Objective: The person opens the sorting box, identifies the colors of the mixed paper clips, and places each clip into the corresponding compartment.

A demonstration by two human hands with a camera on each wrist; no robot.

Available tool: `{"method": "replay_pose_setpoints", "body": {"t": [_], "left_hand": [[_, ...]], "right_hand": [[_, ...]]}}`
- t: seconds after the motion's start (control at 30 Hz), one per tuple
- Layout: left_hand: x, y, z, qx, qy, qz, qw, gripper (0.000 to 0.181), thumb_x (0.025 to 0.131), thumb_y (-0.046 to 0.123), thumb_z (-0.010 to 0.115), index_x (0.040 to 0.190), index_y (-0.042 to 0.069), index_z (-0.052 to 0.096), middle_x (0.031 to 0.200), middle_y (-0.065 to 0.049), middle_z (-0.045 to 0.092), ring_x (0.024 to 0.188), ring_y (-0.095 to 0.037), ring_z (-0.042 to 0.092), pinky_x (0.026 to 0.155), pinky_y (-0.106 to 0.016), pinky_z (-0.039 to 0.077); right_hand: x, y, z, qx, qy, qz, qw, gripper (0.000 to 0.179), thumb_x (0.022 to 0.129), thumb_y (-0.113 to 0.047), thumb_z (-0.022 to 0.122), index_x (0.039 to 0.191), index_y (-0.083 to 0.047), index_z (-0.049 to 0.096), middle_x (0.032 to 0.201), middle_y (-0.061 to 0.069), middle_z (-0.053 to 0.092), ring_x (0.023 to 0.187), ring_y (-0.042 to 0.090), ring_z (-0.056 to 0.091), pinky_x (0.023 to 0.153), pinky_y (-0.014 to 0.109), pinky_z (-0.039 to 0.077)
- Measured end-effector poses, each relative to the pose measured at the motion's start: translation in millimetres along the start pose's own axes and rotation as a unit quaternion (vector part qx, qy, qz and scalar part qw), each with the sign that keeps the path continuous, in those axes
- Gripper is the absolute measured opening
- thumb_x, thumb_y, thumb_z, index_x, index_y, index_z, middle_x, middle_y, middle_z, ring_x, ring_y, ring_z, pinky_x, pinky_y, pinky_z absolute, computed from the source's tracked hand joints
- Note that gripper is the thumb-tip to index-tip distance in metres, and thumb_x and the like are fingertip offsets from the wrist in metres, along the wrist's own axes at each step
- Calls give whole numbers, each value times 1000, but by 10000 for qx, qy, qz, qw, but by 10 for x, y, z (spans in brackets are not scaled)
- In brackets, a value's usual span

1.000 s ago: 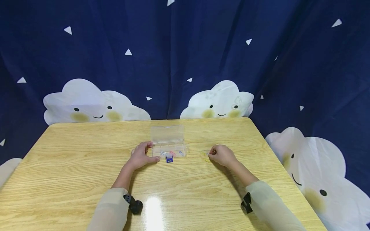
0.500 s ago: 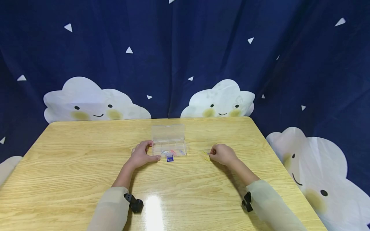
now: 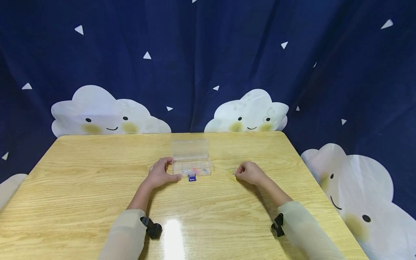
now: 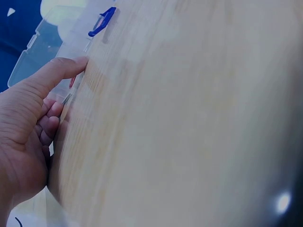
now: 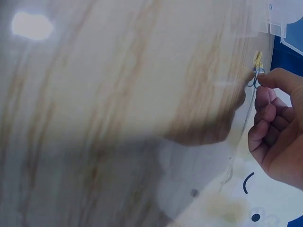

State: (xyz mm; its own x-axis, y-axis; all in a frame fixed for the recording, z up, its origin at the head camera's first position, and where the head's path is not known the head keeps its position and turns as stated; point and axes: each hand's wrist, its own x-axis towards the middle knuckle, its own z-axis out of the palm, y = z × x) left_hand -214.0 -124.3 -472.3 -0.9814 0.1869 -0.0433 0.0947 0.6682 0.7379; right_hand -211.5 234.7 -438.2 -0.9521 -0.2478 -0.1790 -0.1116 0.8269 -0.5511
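A clear plastic compartment box (image 3: 177, 164) sits in the middle of the table, its transparent lid (image 3: 190, 148) raised at the back. Pale, pink and bluish paper clips (image 3: 195, 170) lie in its front compartments, and a blue latch (image 3: 192, 177) hangs at the front. My left hand (image 3: 159, 174) grips the box's left end, thumb at the front edge and fingers round the far side. To the right of the box, my right hand (image 3: 252, 173) pinches a bluish wire paper clip (image 5: 255, 80) between thumb and fingers. Yellow paper clips (image 5: 258, 57) lie right beside its fingertips.
The wooden table (image 3: 201, 216) has a bright light reflection near its front. A dark blue curtain (image 3: 182, 65) with white clouds (image 3: 253, 112) stands behind it and along the right. Each sleeved forearm carries a black wrist camera (image 3: 154, 230).
The hands keep almost the same positions at the box and at the clips. The whole head view has shifted slightly, with box and table appearing a little further right.
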Motion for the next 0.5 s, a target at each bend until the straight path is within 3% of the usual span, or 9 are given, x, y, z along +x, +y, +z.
{"method": "replay_pose_setpoints", "body": {"t": [0.27, 0.5], "left_hand": [[19, 6, 4, -57, -1, -36, 10000, 79, 68, 40, 81, 130, 7, 45, 109, -9, 50, 100, -25, 43, 84, -39, 23], [18, -14, 12, 12, 7, -41, 10000, 81, 68, 42, 81, 131, 7, 45, 108, -9, 50, 99, -24, 43, 83, -38, 23]], "right_hand": [[39, -19, -12, 46, 112, -113, 9999, 15, 89, -22, 62, 80, -10, 62, 65, 1, 55, 52, 12, 43, 51, 26, 37], [68, -180, -2, 199, 186, -381, 9989, 16, 90, -22, 61, 85, -7, 64, 67, 7, 62, 51, 12, 46, 49, 26, 37]]}}
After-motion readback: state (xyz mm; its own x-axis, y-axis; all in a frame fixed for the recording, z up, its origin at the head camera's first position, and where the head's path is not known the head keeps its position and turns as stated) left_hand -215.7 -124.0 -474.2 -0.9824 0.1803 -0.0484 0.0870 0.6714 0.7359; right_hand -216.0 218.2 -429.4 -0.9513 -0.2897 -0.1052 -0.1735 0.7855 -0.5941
